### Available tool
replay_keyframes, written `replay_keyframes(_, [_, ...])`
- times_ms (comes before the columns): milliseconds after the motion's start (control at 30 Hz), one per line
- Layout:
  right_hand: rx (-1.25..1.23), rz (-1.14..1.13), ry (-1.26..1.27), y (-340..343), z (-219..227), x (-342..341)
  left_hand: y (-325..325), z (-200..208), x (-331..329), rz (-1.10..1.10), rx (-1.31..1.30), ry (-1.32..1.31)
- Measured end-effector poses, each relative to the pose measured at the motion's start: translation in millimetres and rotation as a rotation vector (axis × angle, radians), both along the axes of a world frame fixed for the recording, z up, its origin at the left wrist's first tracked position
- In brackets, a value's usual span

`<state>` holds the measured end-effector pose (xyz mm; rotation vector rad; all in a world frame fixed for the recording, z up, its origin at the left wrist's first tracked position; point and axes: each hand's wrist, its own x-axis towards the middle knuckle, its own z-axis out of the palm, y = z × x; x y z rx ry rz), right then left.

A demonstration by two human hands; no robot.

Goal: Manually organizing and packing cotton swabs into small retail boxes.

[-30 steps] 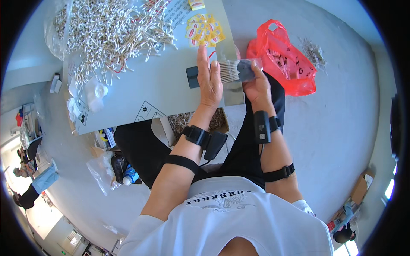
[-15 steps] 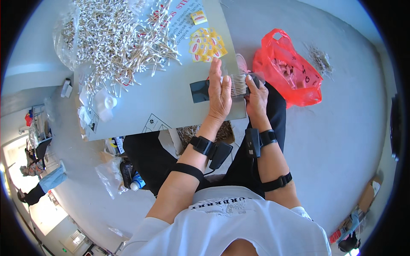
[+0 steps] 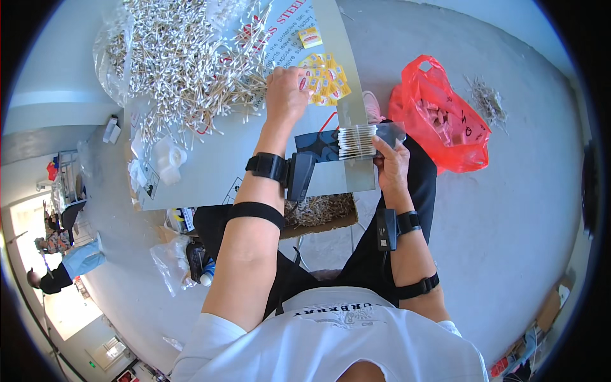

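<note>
My right hand [image 3: 393,164] grips a tight row of cotton swabs [image 3: 356,141] at the near right edge of the grey table [image 3: 216,172], over a dark flat card [image 3: 318,145]. My left hand [image 3: 287,94] reaches forward, fingers curled down at the edge of the big heap of loose cotton swabs [image 3: 184,63], right beside a cluster of small yellow packets [image 3: 326,79]. Whether it holds anything is hidden from me. Both forearms wear black straps and wrist devices.
A red plastic bag [image 3: 445,124] lies on the floor to the right, with a small pile of swabs [image 3: 487,99] beyond it. A box of swabs [image 3: 321,210] sits under the table edge. White plastic pieces [image 3: 167,156] lie on the table's left. Another person [image 3: 63,267] is far left.
My left hand left the swab bundle and reached forward to the swab heap by the yellow packets. My right hand still holds the bundle at the table edge.
</note>
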<state>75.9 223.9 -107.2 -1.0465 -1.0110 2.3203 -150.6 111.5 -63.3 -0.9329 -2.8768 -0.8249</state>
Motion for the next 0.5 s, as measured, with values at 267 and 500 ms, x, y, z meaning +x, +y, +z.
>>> replay_keyframes(267, [-0.010,-0.025,-0.026,-0.7,4.9,0.2,3.7,-3.1,-13.4,0.132,-0.014,-0.182])
replay_keyframes(500, [-0.012,-0.018,-0.070,-0.8,2.4,1.3,-5.7,-5.9,-27.5,0.198,-0.074,-0.257])
